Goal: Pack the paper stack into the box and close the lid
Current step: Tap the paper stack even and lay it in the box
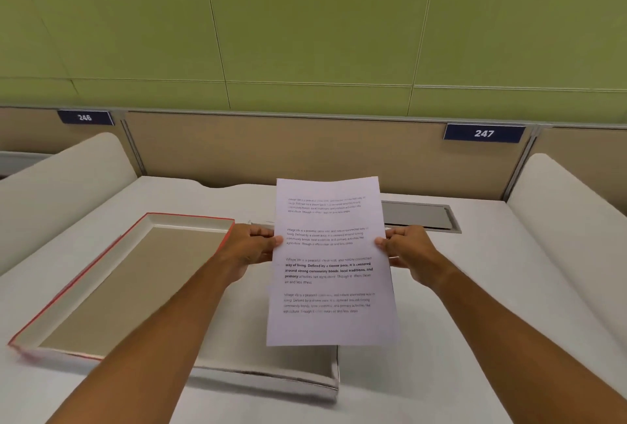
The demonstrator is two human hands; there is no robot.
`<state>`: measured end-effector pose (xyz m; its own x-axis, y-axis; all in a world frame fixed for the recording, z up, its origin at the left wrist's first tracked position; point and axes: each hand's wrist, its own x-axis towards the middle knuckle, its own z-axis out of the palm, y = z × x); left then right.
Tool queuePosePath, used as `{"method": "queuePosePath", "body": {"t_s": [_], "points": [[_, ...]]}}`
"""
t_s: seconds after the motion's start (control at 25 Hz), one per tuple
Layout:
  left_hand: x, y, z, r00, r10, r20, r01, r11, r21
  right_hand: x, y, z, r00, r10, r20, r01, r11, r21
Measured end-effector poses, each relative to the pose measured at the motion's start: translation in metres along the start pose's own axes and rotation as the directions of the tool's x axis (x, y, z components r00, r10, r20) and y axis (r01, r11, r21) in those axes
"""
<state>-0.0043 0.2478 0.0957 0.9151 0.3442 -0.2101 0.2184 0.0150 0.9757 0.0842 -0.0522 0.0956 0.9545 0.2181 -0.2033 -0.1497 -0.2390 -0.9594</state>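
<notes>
Both hands grip a printed paper stack point(330, 260) above an open box point(264, 374).
Left hand point(249, 250) at 9 o'clock, right hand point(409, 248) at 3; lid point(112, 288) lies alongside.

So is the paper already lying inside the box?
No, both the left hand and the right hand hold the paper stack up by its side edges, above the open box.

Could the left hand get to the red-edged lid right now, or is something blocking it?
Probably not at once: the left hand is gripping the paper stack's left edge. Otherwise the way looks free; the red-edged lid lies open beside that forearm, nothing on it.
</notes>
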Motion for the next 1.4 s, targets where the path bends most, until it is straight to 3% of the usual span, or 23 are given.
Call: {"method": "queuePosePath", "body": {"t_s": [0.32,0.52,0.92,1.28,1.4], "points": [[0.052,-0.037,-0.064,0.962,-0.266,-0.053,0.271,0.956,0.113,0.018,0.019,0.110,0.939,0.287,-0.188,-0.299,0.954,-0.037],[0.067,-0.054,-0.066,0.947,-0.312,-0.083,0.323,0.915,0.241,0.026,0.031,0.141,0.901,0.354,-0.250,-0.388,0.916,-0.103],[0.091,-0.063,-0.067,0.959,-0.241,-0.146,0.282,0.818,0.502,0.044,0.038,0.168,0.896,0.266,-0.356,-0.381,0.871,-0.309],[0.092,-0.061,-0.057,0.988,-0.143,-0.059,0.128,0.544,0.829,0.046,0.042,0.171,0.926,0.221,-0.305,-0.362,0.743,-0.563],[0.093,-0.064,-0.055,0.979,-0.205,-0.010,0.119,0.527,0.842,0.046,0.043,0.175,0.939,0.229,-0.257,-0.342,0.712,-0.613]]}}
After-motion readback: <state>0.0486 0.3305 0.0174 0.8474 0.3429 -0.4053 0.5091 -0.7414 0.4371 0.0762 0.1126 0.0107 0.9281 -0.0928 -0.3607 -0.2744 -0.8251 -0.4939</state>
